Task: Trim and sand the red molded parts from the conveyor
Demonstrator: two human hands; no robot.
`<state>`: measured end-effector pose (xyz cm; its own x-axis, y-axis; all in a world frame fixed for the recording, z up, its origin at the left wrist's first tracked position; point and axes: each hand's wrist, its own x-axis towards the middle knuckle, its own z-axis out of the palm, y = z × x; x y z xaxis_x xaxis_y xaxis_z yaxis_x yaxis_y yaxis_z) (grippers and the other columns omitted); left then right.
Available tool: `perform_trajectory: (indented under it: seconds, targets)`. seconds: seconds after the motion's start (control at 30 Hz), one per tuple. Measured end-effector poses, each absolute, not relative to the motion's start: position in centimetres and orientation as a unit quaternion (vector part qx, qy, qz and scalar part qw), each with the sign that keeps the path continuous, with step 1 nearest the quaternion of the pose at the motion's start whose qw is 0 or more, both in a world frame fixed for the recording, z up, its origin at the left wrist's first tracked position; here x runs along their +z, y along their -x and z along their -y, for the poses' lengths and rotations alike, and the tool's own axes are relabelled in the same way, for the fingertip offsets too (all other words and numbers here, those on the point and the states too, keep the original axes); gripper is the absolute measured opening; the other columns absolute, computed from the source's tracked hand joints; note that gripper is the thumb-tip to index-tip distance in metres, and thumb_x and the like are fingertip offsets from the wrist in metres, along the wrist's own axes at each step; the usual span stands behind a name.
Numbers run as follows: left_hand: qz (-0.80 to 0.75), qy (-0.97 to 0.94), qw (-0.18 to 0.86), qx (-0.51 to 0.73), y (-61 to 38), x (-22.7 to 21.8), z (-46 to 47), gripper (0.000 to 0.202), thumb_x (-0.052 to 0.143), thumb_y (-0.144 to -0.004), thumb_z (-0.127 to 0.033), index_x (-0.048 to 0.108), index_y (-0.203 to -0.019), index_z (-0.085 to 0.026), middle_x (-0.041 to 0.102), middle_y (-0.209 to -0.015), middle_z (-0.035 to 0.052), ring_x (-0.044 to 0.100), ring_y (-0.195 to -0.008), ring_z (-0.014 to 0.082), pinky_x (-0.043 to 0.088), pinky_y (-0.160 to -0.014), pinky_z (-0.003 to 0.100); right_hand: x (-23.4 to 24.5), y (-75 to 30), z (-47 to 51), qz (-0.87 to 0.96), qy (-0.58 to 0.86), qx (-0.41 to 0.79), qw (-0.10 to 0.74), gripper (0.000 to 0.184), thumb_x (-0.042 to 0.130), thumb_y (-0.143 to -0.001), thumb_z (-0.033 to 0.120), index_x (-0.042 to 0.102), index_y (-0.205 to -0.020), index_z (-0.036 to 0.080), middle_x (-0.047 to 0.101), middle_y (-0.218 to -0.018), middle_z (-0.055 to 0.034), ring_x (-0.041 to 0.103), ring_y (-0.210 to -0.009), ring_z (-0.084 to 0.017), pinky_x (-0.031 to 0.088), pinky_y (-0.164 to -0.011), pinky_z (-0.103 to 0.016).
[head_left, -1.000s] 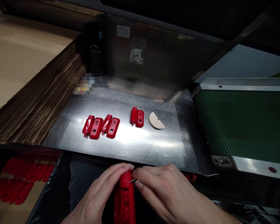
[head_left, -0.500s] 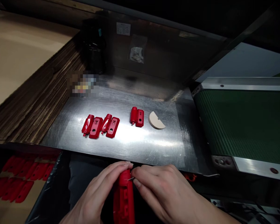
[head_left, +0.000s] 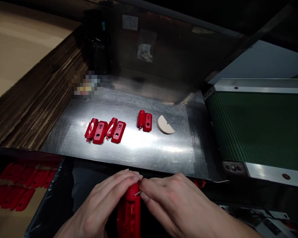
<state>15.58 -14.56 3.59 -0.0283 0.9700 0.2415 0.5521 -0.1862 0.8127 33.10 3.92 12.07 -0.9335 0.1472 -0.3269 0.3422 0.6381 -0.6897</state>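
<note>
My left hand (head_left: 99, 205) grips a long red plastic part (head_left: 129, 215) below the front edge of the steel tabletop (head_left: 144, 152). My right hand (head_left: 171, 205) pinches a thin metal pin (head_left: 138, 192) against the top end of that part. On the tabletop lie two red hinge-like parts (head_left: 105, 130) side by side at the left, a third red part (head_left: 144, 120) in the middle, and a beige half-disc (head_left: 164, 125) just right of it.
A stack of corrugated cardboard sheets (head_left: 37, 96) rises at the left. A green conveyor belt (head_left: 260, 129) runs at the right. Several red parts (head_left: 17, 188) lie in a box at the lower left. A dark container (head_left: 96, 49) stands at the back.
The view has tilted down slightly, so the tabletop items sit a little higher. Both hands stay together on the red part with the pin.
</note>
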Motion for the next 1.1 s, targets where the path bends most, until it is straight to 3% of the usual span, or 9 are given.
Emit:
perform_trajectory:
  seconds: [0.27, 0.77, 1.0, 1.1]
  targets:
    - [-0.580, -0.662, 0.243, 0.407, -15.5, 3.9, 14.6, 0.117, 0.094, -0.077, -0.028, 0.025, -0.172, -0.025, 0.058, -0.164, 0.0139, 0.061, -0.146, 0.0344, 0.049, -0.126, 0.046, 12.1, -33.3, -3.9, -0.895, -0.133, -0.406, 0.129, 0.020, 0.043, -0.112, 0.026, 0.049, -0.093, 0.025, 0.066, -0.085, 0.0050, 0.057, -0.064, -0.015, 0.035, -0.059, -0.029]
    - [-0.557, -0.704, 0.207, 0.390, -15.1, 3.7, 14.2, 0.108, 0.090, -0.083, -0.034, 0.027, -0.169, -0.014, 0.058, -0.162, 0.0181, 0.055, -0.152, 0.0292, 0.041, -0.130, 0.034, 11.9, -33.4, -3.7, -0.890, -0.132, -0.417, 0.131, 0.021, 0.043, -0.114, 0.029, 0.046, -0.093, 0.026, 0.064, -0.086, 0.0057, 0.056, -0.065, -0.013, 0.033, -0.059, -0.028]
    - [-0.566, -0.712, 0.205, 0.362, -15.0, 4.0, 14.1, 0.105, 0.087, -0.087, -0.036, 0.026, -0.169, -0.015, 0.061, -0.158, 0.0199, 0.058, -0.149, 0.0322, 0.045, -0.128, 0.040, 12.4, -32.9, -5.1, -0.871, -0.130, -0.443, 0.168, 0.020, 0.046, -0.114, 0.026, 0.049, -0.094, 0.026, 0.065, -0.087, 0.0063, 0.055, -0.069, -0.012, 0.037, -0.065, -0.027]
    - [-0.565, -0.724, 0.196, 0.344, -15.0, 3.9, 14.1, 0.104, 0.086, -0.088, -0.037, 0.025, -0.169, -0.012, 0.061, -0.157, 0.0218, 0.056, -0.150, 0.0334, 0.043, -0.129, 0.042, 11.2, -33.1, -6.3, -0.824, -0.094, -0.537, 0.153, 0.027, 0.046, -0.115, 0.031, 0.055, -0.091, 0.023, 0.058, -0.080, 0.0049, 0.051, -0.070, -0.012, 0.038, -0.067, -0.027]
